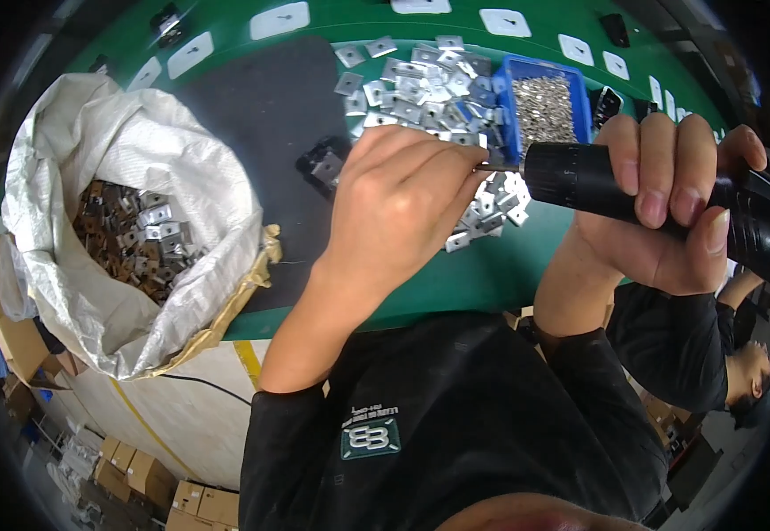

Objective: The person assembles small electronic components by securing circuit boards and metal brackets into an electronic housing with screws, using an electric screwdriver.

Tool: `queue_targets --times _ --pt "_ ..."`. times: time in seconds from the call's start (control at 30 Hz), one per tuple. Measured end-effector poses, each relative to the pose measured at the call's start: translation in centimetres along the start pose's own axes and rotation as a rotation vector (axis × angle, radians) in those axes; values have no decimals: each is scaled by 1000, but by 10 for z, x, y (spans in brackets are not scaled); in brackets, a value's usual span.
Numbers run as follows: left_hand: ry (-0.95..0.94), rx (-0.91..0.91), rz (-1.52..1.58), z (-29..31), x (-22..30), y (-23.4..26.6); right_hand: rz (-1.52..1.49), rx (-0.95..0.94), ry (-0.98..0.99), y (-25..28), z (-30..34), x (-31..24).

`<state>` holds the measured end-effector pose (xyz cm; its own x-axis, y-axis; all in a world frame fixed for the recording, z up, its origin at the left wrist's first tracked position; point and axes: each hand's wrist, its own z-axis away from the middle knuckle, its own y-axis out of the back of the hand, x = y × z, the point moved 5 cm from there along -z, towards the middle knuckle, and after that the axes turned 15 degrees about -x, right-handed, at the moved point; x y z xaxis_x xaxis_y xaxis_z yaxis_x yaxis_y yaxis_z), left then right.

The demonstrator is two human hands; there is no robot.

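My right hand (668,199) is wrapped around a black power screwdriver (579,177), which lies nearly level and points left. Its thin bit (501,167) reaches to the fingertips of my left hand (402,199). The left fingers are pinched together at the bit's tip, and what they hold is hidden behind them. Beyond and below these fingertips lies a loose pile of small silver metal plates (411,88) with holes. A blue bin (507,111) full of tiny metal parts (544,104) stands just behind the screwdriver's front end.
To the left, an open white woven sack (128,146) holds many metal clips (137,239). A dark mat (265,115) covers part of the green table (526,265). White cards (280,19) line the far side. Another person (685,345) is at the right; cardboard boxes (150,478) stand on the floor.
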<state>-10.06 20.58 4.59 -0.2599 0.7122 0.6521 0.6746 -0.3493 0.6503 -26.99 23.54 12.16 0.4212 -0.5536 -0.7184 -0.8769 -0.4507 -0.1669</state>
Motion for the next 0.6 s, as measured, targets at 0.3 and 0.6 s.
queue_targets --times 0.3,0.6 --pt "273 -109 -310 59 -44 52 -87 -38 -44 -23 -16 72" --pt "393 -204 -282 65 -71 41 119 77 -177 -49 -26 123"
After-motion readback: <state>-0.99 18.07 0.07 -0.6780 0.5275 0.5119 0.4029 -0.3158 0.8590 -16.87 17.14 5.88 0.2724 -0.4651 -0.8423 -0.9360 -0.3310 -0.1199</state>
